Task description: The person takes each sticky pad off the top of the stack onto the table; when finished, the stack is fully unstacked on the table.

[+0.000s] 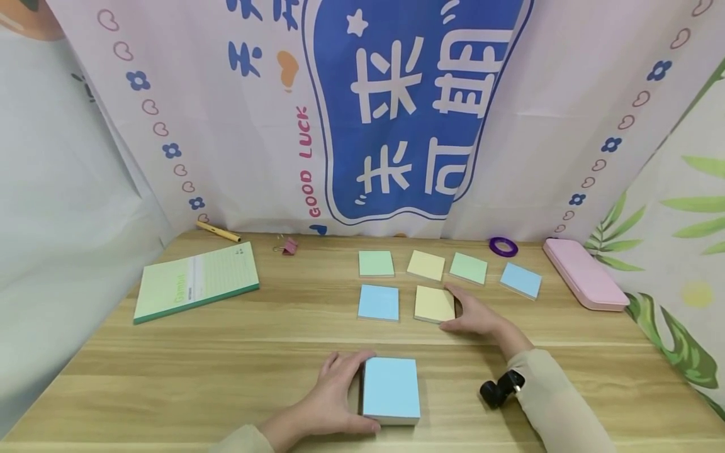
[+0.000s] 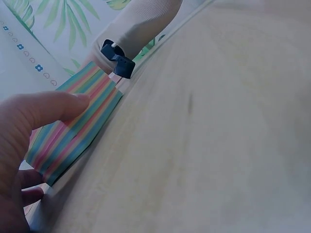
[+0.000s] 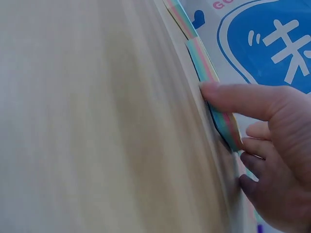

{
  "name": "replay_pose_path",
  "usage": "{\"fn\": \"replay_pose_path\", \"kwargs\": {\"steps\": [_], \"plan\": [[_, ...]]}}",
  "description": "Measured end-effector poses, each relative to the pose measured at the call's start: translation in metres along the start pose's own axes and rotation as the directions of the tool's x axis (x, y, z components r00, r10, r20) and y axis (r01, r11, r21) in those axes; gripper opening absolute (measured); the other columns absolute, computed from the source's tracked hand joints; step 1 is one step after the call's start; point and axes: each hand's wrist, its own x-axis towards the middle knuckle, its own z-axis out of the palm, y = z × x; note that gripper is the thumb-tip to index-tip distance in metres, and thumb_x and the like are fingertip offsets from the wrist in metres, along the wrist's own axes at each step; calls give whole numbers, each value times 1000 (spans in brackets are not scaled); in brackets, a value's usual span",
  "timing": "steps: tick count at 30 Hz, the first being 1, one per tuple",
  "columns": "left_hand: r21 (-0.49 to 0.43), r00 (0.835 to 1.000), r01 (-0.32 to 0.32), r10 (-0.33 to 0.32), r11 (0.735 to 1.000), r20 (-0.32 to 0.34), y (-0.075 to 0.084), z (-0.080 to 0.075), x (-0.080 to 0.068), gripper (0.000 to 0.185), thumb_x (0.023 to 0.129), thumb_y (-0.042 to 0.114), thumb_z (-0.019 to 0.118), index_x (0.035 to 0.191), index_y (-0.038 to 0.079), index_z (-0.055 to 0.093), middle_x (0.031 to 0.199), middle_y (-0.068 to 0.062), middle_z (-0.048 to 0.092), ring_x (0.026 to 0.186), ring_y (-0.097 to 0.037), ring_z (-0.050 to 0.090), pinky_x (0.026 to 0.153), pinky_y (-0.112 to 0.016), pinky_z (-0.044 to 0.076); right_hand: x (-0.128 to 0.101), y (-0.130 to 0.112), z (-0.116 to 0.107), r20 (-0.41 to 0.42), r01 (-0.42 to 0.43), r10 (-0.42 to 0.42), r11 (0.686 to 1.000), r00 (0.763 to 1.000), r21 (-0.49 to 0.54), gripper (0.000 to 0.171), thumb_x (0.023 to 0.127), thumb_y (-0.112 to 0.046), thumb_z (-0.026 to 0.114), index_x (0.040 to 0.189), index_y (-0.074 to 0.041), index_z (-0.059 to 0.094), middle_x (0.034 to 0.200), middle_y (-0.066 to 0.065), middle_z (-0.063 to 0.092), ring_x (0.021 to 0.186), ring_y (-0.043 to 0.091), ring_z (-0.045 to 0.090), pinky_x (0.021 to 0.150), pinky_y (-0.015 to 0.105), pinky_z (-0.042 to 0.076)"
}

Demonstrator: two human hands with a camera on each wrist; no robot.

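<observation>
My left hand [image 1: 331, 399] grips the left side of a thick block of sticky notes [image 1: 391, 387] with a blue top sheet, near the table's front. In the left wrist view, the thumb lies across the block's side, striped in teal, pink and yellow [image 2: 80, 124]. Farther back, my right hand [image 1: 478, 314] holds a thinner sticky-note pad [image 1: 434, 304] with a yellow top by its right edge. Its thumb and fingers span that pad's layered side [image 3: 226, 128] in the right wrist view. A blue-topped pad [image 1: 378, 302] lies just left of it.
Behind lie two green pads [image 1: 376, 263] [image 1: 469, 268], a yellow pad [image 1: 427, 265] and a blue pad [image 1: 521, 280]. A purple tape roll [image 1: 503, 247] and pink case [image 1: 586, 274] sit right; a notebook [image 1: 196, 281], yellow pen [image 1: 218, 231] and pink binder clip [image 1: 289, 246] sit left.
</observation>
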Motion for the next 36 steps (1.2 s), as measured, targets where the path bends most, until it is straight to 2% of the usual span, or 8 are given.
{"fn": "replay_pose_path", "kwargs": {"steps": [5,10,14,18,21,27,32,36], "plan": [[-12,1000,12,-12,1000,14,0,0,-1,96,52,49,75,130,13,31,121,3,41,113,-19,34,96,-49,3,-12,-8,-5,-54,-2,4,999,999,48,96,66,-32,73,136,-2,16,137,21,18,120,40,20,92,55,18],[-24,1000,16,-16,1000,2,1,0,-2,98,51,47,76,131,12,30,120,0,41,113,-21,34,96,-48,2,-30,-36,-3,-84,77,-67,989,994,127,91,68,-26,73,137,-5,18,138,18,18,118,42,23,92,54,21],[-9,1000,16,-16,1000,-6,1,-1,-2,101,51,47,76,132,10,28,121,-2,40,114,-21,33,96,-48,2,-47,-65,8,-79,176,-166,972,983,155,86,68,-23,72,136,-7,22,137,13,23,119,36,27,93,48,25],[29,1000,14,-13,999,-21,1,-1,-3,99,52,51,74,131,10,30,123,-2,40,115,-23,32,95,-52,4,-63,-88,24,-46,309,-306,927,951,214,82,69,-19,72,135,-8,24,135,9,29,119,29,30,92,43,28],[79,999,15,-12,997,-38,0,-2,-3,97,52,55,72,128,10,33,123,-3,40,115,-24,31,94,-54,5,-72,-99,36,13,335,-347,913,938,231,81,70,-24,70,135,-9,25,134,10,31,118,29,31,91,45,30],[140,999,31,-29,990,-17,-1,-1,-2,97,53,60,69,127,6,35,127,-9,37,118,-30,26,93,-57,4,-84,-104,55,139,219,-238,966,961,137,84,69,-42,68,135,-10,27,133,7,31,114,24,35,88,48,32],[153,999,43,-44,987,-1,0,0,-1,99,51,59,70,127,5,34,128,-10,35,120,-31,24,93,-56,2,-86,-104,63,145,261,-264,964,953,42,90,67,-46,68,134,-5,25,131,5,31,113,21,35,86,44,35],[165,999,48,-48,985,0,0,0,0,100,50,58,71,127,6,34,128,-10,35,120,-30,23,93,-56,2,-86,-103,65,135,286,-284,958,949,5,90,67,-46,68,135,-4,23,131,6,30,112,21,35,85,44,36]]}}
